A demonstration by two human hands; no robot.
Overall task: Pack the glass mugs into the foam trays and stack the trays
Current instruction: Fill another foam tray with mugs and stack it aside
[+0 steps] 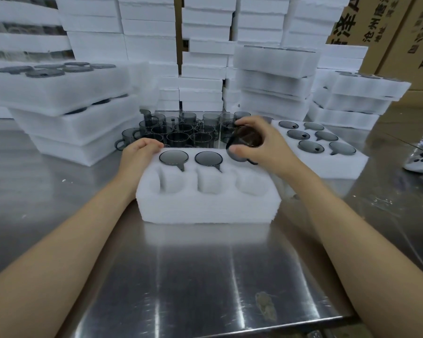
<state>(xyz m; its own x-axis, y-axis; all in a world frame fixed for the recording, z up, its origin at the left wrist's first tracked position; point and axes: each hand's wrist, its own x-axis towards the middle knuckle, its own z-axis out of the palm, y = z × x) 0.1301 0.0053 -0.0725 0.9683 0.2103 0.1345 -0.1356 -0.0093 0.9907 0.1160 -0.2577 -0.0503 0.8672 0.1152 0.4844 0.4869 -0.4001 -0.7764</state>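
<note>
On the steel table point(205, 276), just ahead of the person, lies a white foam tray point(205, 211) with six round pockets in two rows. Two grey glass mugs sit sunk in the back row, the left mug point(174, 157) and the middle mug point(208, 158), with their rims level with the foam and their handles lying in slots that point toward the person. The three front pockets show only foam. The right hand point(263, 142) grips a third mug point(245, 140), thumb on the near side and fingers curled over the far side. It holds the mug tilted above the back right pocket, lower edge at the foam. The left hand point(139, 152) rests on the tray's back left corner, fingers curled over the far edge. Behind the tray stands a cluster of loose mugs point(181, 132), upright and close together. To the right lies a filled tray point(352, 164) with six mugs in it. On the left rise stacks of trays point(71, 123), with more behind, and cardboard boxes point(388, 32) stand at the far right
</note>
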